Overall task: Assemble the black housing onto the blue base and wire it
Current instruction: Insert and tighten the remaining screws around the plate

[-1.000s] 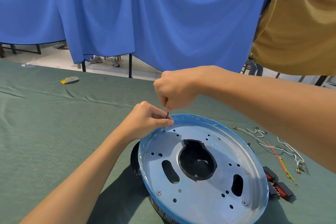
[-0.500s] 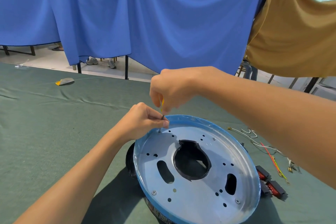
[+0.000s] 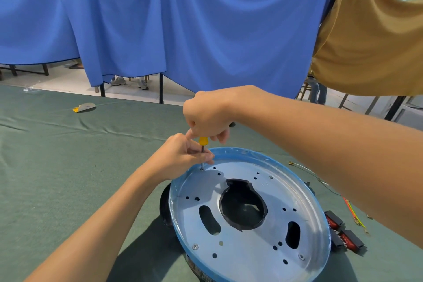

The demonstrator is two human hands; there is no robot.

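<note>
Where hands meet: far-left rim of base (image 3: 240,249), over a screw (image 3: 202,169).
Right hand (image 3: 206,117): curled in a fist round the screwdriver (image 3: 203,141) handle, above that rim; yellow handle end shows under the fingers.
Left hand (image 3: 180,155): fingertips pinch the screwdriver shaft, just above the base plate.
Screwdriver: upright, tip on the screw.
Base: round metal plate with blue rim, holes and slots, sitting on the housing (image 3: 165,206).
Housing: black, under base; seen at base's left edge and through its centre hole.
Other screws: three seated in base, at near-left (image 3: 195,246), near-right (image 3: 301,257) and far-right (image 3: 271,177).
Wires (image 3: 304,170): loose, right of base, white, red and yellow-green.
Black-red parts (image 3: 350,238): two, just right of base, near side.
Cloth (image 3: 68,167): green, under base and the rest.
Scrap (image 3: 84,106): yellow-grey, well apart, far left of base.
Curtain (image 3: 183,30): blue, beyond base; tan sheet (image 3: 370,41) at its right.
</note>
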